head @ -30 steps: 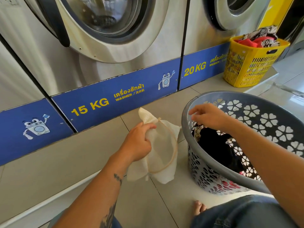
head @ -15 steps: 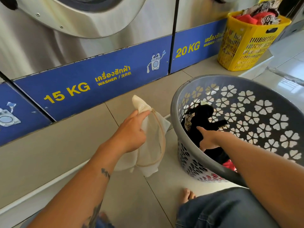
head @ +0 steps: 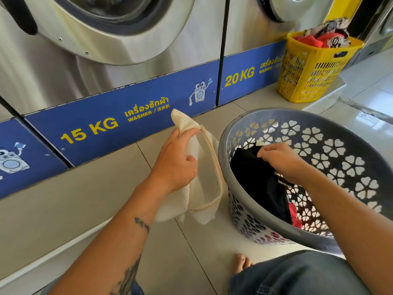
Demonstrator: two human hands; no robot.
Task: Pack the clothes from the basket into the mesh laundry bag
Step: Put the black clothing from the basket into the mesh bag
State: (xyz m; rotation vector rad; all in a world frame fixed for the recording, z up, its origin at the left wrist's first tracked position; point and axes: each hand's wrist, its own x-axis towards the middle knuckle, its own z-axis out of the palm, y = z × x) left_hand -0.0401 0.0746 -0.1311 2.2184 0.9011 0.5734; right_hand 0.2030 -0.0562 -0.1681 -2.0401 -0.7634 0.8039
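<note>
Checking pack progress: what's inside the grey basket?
Inside the grey basket: a black garment, pinched by the right hand, and something red beneath. Whatever lies under the black garment is covered.

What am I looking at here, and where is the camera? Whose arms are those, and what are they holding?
There is no machine doing the work: a person wears one camera on their head, looking down at their own two bare hands. The left hand holds a cream mesh laundry bag up off the tiled floor. The right hand reaches into a grey laundry basket and its fingers pinch a black garment; something red lies beneath it. Behind stand big washers labelled 15 KG and 20 KG, and a yellow basket full of clothes.
</note>
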